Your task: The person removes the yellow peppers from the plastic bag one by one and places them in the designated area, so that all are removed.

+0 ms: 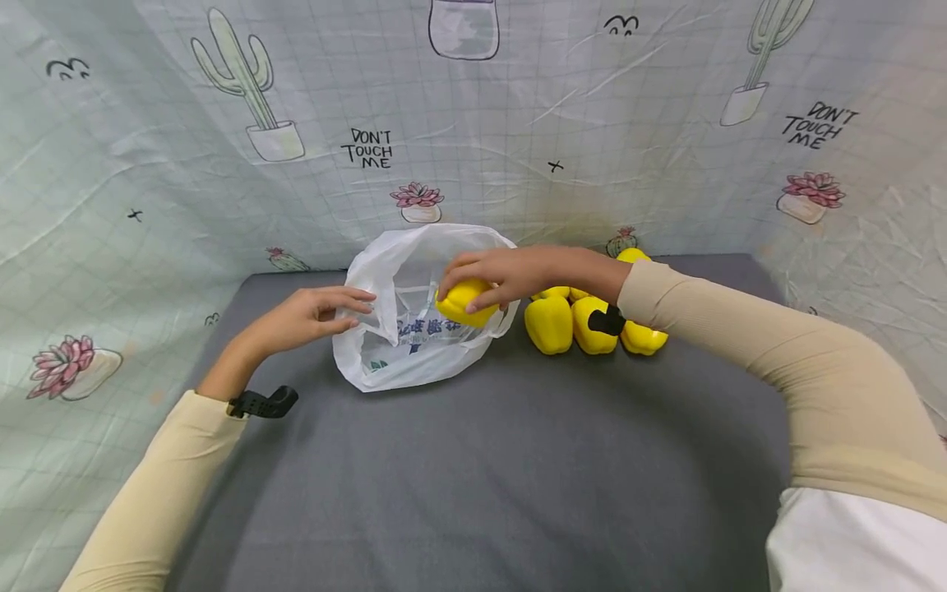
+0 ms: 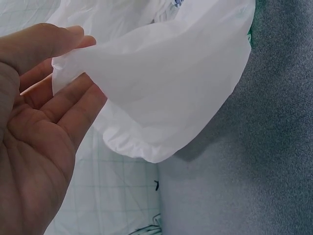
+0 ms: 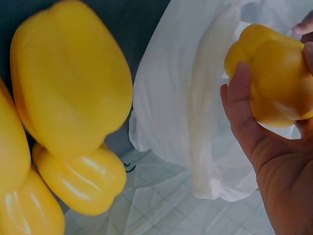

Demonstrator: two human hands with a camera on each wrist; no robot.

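A white plastic bag (image 1: pixel 425 372) stands with its mouth wide on the grey cloth, blue printing showing inside. My left hand (image 1: pixel 303 316) holds the bag's left rim between thumb and fingers; in the left wrist view the white film (image 2: pixel 161 93) passes between them. Over the bag's mouth, at its right side, my right hand (image 1: pixel 510 270) grips a yellow bell pepper (image 1: pixel 460 302). The right wrist view shows this pepper (image 3: pixel 276 73) with thumb and fingers around it. Several more yellow bell peppers (image 1: pixel 549 325) sit in a group right of the bag, partly hidden by the right forearm.
Grey cloth (image 1: pixel 473 477) covers the table in front of the bag. A pale curtain (image 1: pixel 503 107) printed with cacti hangs right behind the bag and peppers, and along both sides. A black strap (image 1: pixel 262 403) circles the left wrist.
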